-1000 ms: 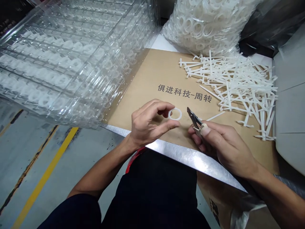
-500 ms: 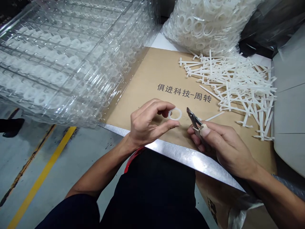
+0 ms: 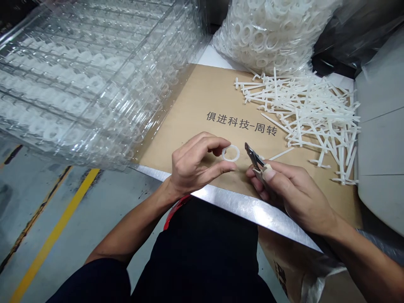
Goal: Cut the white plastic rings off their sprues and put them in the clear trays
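Between thumb and fingertips, my left hand [image 3: 198, 164] pinches a small white plastic ring [image 3: 224, 154] with its open face turned up toward me. To its right, my right hand [image 3: 290, 189] grips a pair of nippers [image 3: 254, 156] by pale handles. The nippers' metal jaws point up and left, a short gap away from the ring. Both hands are above a brown cardboard sheet [image 3: 189, 101] with black printed characters. A thin white plastic strip [image 3: 282, 153] lies behind the nippers. Part of the nippers' handles is hidden in my palm.
Clear plastic trays [image 3: 94, 84] filled with white rings are stacked on the left. A clear bag [image 3: 268, 38] of rings stands at the back. White plastic sprue pieces [image 3: 309, 113] are heaped on the right, beside a grey bin [image 3: 381, 143]. The metal table edge [image 3: 252, 208] runs before me.
The whole view has shifted slightly, so things on the table appear a little further left. Both hands keep the same hold, with the ring and nippers nearly unmoved.
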A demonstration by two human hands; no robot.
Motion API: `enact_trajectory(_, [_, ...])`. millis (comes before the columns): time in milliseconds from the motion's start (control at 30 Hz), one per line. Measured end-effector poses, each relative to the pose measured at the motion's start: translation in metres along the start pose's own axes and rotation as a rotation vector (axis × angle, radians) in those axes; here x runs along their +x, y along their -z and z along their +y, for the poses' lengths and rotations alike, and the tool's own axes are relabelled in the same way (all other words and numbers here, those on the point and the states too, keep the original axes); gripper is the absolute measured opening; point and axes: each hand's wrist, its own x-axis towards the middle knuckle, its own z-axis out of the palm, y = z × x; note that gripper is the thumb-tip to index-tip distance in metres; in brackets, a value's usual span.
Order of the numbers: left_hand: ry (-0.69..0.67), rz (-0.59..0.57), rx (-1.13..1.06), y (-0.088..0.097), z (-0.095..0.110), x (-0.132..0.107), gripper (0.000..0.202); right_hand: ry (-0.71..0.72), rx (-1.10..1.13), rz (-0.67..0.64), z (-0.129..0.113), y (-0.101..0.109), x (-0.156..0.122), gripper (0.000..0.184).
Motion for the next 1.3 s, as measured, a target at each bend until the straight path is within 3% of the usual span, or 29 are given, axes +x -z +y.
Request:
enact_trajectory(567, [-0.024,0.004,0.000,0.001,0.000,-0.001,0.030,-0.018,-0.001,0.014,0.005,0.001,-0.002,0.039])
enact_trajectory(733, [-0.004,0.001,-0.089,-0.001,-0.002,-0.003,0.032,-0.025,0.021,-0.009,0.008,0.003,0.000,0.040])
enact_trajectory(800, [0.092,0.003,-0.179,-0.001,-0.002,-0.004,0.032,-0.026,0.034,-0.014,0.010,0.004,0.000,0.040])
enact_trajectory(900, [0.392,0.020,-0.377,0.004,0.003,-0.004,0.026,-0.044,0.077,-0.014,0.012,0.004,0.001,0.042])
enact_trajectory(967, [0.558,0.042,-0.499,0.015,0.011,-0.002,0.024,-0.066,0.120,-0.011,0.012,0.005,0.003,0.044])
enact_trajectory(1067, [0.669,0.048,-0.606,0.044,0.031,0.005,0.022,-0.099,0.176,-0.004,0.013,0.006,0.006,0.048])
enact_trajectory(1200, [0.722,-0.036,-0.623,0.098,0.059,0.017,0.021,-0.134,0.199,0.027,0.016,0.009,0.008,0.056])
enact_trajectory(1300, [0.689,-0.055,-0.500,0.141,0.062,0.028,0.022,-0.154,0.174,0.062,0.023,0.010,0.010,0.060])
